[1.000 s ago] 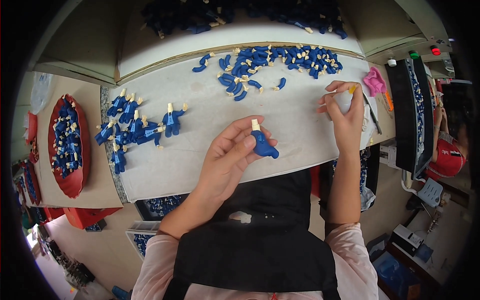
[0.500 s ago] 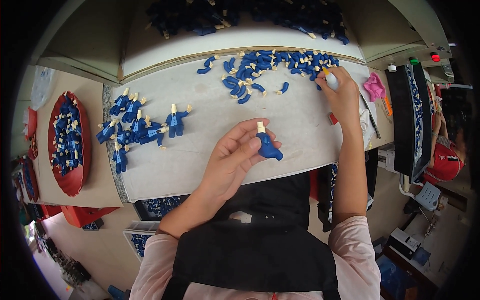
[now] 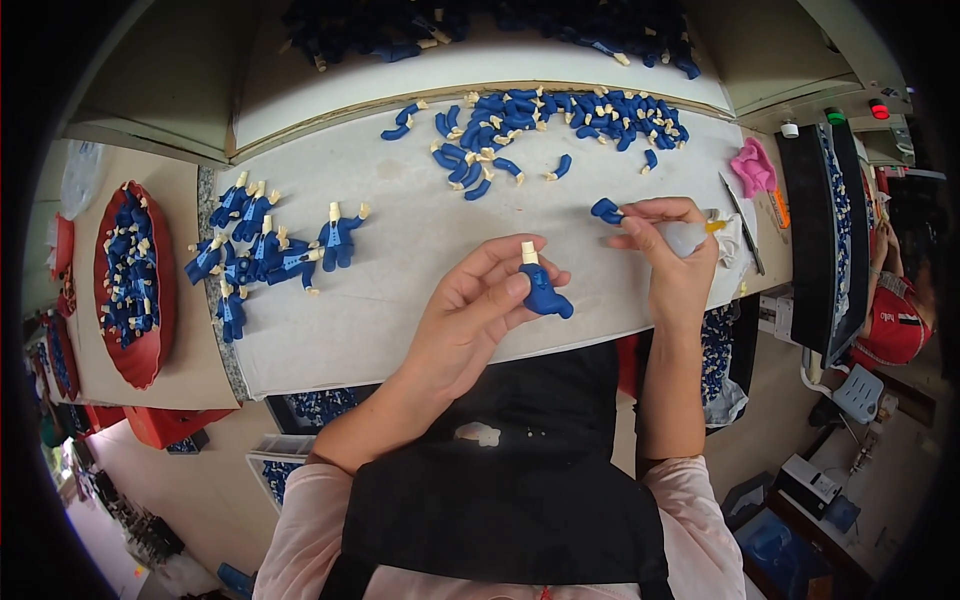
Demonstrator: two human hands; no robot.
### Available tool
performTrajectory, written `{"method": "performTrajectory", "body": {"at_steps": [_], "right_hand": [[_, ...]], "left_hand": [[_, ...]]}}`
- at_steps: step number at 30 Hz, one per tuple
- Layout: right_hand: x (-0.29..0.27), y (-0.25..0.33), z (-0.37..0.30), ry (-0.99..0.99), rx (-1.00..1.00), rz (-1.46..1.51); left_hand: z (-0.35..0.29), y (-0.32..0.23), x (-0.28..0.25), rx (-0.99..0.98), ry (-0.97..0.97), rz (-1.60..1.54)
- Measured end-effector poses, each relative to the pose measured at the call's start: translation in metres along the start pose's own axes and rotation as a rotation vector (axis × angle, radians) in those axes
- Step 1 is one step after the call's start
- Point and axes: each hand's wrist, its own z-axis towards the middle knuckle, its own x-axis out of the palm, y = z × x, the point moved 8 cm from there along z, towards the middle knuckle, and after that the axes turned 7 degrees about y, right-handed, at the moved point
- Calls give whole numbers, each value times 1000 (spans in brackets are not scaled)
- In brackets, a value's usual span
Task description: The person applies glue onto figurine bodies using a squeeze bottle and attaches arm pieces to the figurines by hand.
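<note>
My left hand (image 3: 462, 318) is closed round a blue figurine body (image 3: 543, 292) with a cream peg at the neck, held upright over the near edge of the table. In my right hand (image 3: 672, 268), thumb and fingertips pinch a small blue arm piece (image 3: 606, 210). The same hand also keeps a white squeeze bottle (image 3: 685, 238) with a yellow tip, which points to the right. Loose blue arms with cream hands lie in a pile (image 3: 510, 120) at the back of the table. Several figurine bodies (image 3: 268, 245) lie at the left, some with arms attached.
A red oval tray (image 3: 168, 330) full of figurine bodies stands far left. Beyond the arm pile, a shelf holds more dark blue parts (image 3: 380, 35). At the right lie a pink crumpled thing (image 3: 752, 168) and a thin dark tool (image 3: 742, 222). A person in red (image 3: 892, 315) sits far right.
My right hand has come back from the arm pile toward me with an arm piece. The squeeze bottle in it has turned to point right. My left hand stays nearly where it was.
</note>
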Motion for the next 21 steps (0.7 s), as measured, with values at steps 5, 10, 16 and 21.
{"method": "performTrajectory", "body": {"at_steps": [5, 10, 16, 21], "right_hand": [[10, -10, -7, 39, 77, 205], [26, -12, -22, 101, 148, 325], [32, 5, -30, 138, 1, -34], [26, 18, -40, 101, -95, -66]], "left_hand": [[4, 3, 3, 15, -14, 34], [1, -4, 8, 92, -10, 54], [-2, -6, 7, 104, 7, 49], [-2, -5, 8, 64, 14, -21]]}}
